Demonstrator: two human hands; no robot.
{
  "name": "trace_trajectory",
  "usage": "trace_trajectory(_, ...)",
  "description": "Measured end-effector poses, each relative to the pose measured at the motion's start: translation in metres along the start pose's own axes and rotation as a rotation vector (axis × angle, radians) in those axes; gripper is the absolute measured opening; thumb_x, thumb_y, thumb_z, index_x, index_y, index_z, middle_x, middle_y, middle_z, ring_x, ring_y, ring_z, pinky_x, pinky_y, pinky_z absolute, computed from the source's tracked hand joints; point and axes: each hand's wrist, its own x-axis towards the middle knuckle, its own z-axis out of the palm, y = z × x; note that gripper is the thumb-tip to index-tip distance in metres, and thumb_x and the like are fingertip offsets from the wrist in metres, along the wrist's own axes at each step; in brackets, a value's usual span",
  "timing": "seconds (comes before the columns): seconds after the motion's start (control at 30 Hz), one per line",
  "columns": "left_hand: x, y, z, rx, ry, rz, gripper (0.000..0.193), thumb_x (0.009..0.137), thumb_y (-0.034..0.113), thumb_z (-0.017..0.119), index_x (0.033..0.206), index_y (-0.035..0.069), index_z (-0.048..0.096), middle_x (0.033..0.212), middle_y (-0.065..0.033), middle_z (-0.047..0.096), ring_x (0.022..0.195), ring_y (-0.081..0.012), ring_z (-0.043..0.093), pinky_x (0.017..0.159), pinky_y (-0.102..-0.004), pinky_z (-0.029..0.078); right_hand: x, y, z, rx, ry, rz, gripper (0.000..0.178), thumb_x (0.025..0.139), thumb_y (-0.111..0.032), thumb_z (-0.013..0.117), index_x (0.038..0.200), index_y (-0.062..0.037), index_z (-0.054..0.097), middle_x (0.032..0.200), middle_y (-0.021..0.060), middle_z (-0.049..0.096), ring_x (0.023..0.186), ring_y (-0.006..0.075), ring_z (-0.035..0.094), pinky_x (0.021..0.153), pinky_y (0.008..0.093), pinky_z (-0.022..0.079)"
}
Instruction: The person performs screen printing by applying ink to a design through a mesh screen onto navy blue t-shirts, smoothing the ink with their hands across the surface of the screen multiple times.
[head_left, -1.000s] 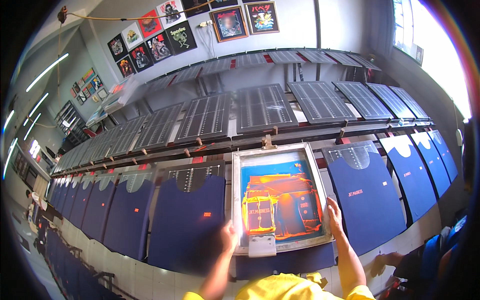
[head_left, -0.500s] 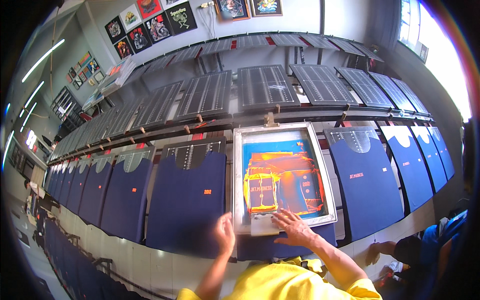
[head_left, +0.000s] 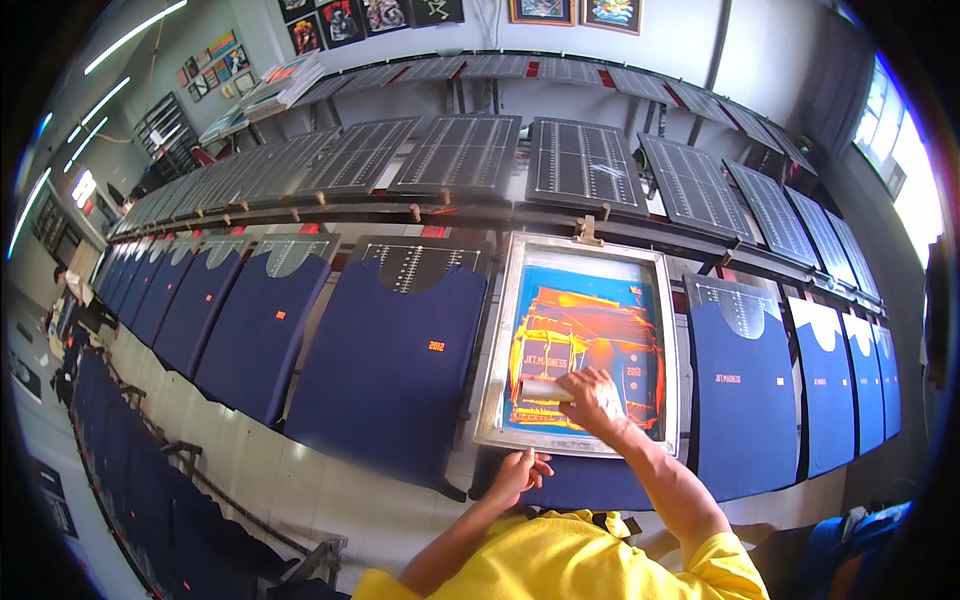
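Right hand: the right hand [head_left: 597,395] is closed around a pale squeegee handle [head_left: 545,389] and holds it on the screen.
Left hand: the left hand [head_left: 520,470] is open, with fingers spread. It presses flat on the near edge of the screen frame and grips nothing.
Squeegee handle: it lies sideways on the lower part of the screen and sticks out to the left of the right hand.
Screen frame: the screen frame [head_left: 497,340] is silver metal. It lies flat on the counter, right in front of the person. Its inside is blue with a big orange and yellow picture.
Shirt under frame: a dark blue shirt [head_left: 590,485] peeks out below the frame.
Shirt on the left: a dark blue shirt [head_left: 395,365] with a small orange mark lies just beside the frame.
Shirt on the right: another dark blue shirt [head_left: 745,395] lies on the other side, with small orange print.
Counter: the long counter [head_left: 300,475] holds a row of many more blue shirts that runs off to both sides.
Back racks: dark grey boards [head_left: 580,160] lean in a row behind the counter.
Wall: framed pictures [head_left: 575,10] hang up high.
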Motion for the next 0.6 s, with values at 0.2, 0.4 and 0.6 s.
trace_trajectory(0.2,-0.003,-0.008,0.007,0.159,0.143,0.150,0.044,0.109,0.038,0.040,0.090,0.002,0.056,0.063,-0.0028,0.052,0.046,-0.0089,0.046,0.042,-0.0245,0.039,0.063,0.056,0.008,0.071,-0.038,0.088,0.035,0.070,-0.015,0.075,0.104,-0.0129,0.068,0.091,0.0059,0.068,0.094,0.0279,0.063,0.082,0.0433,0.047)
trace_trajectory(0.4,-0.005,-0.011,0.010,0.147,0.199,0.137,0.041,0.108,0.037,0.042,0.089,0.003,0.055,0.061,0.0002,0.049,0.045,-0.0068,0.042,0.041,-0.0234,0.036,0.090,0.079,0.029,0.048,-0.003,0.049,0.035,0.070,-0.016,0.075,0.103,-0.0104,0.066,0.092,0.0079,0.068,0.093,0.0294,0.062,0.083,0.0439,0.047)
trace_trajectory(0.6,-0.003,-0.010,0.007,0.176,0.154,0.164,0.043,0.108,0.040,0.041,0.089,0.004,0.054,0.060,0.0011,0.046,0.044,-0.0073,0.042,0.041,-0.0240,0.036,0.083,0.079,0.038,0.024,-0.076,0.088,0.034,0.068,-0.016,0.077,0.101,-0.0121,0.068,0.095,0.0080,0.069,0.094,0.0289,0.063,0.083,0.0448,0.046)
